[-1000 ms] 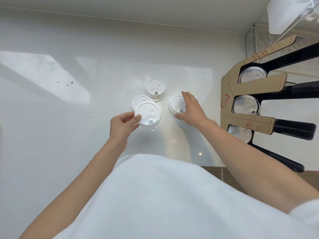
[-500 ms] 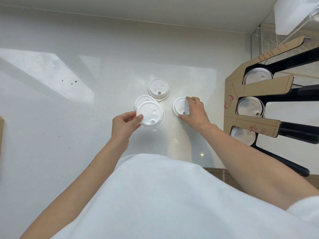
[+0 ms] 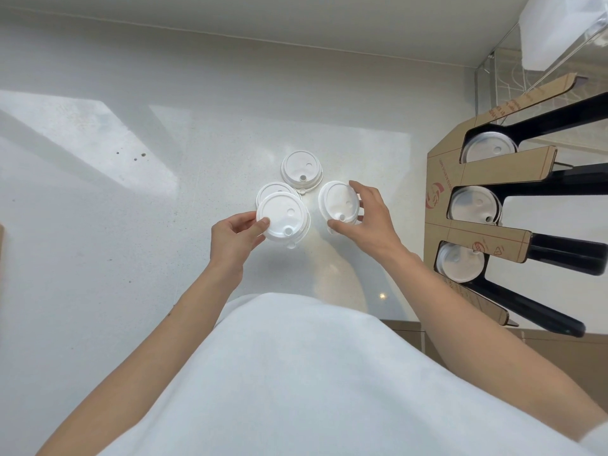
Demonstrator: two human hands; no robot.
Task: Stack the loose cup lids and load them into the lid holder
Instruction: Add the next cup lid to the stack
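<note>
Several white cup lids are grouped on the white counter. My left hand pinches the left rim of a short lid stack, held just above the counter. Partly under that stack lies another lid. Behind them a single lid lies flat. My right hand grips a tilted lid, thumb at its near edge and fingers on its right rim. At the right stands the cardboard and black lid holder with three slots, each showing a lid.
A clear plastic case sits at the back right beyond the holder. The wall runs along the far side of the counter. My white shirt fills the near bottom of the view.
My right hand closed around the right lid and lifted it, so it now tilts up off the counter. My left hand still holds its stack in about the same place.
</note>
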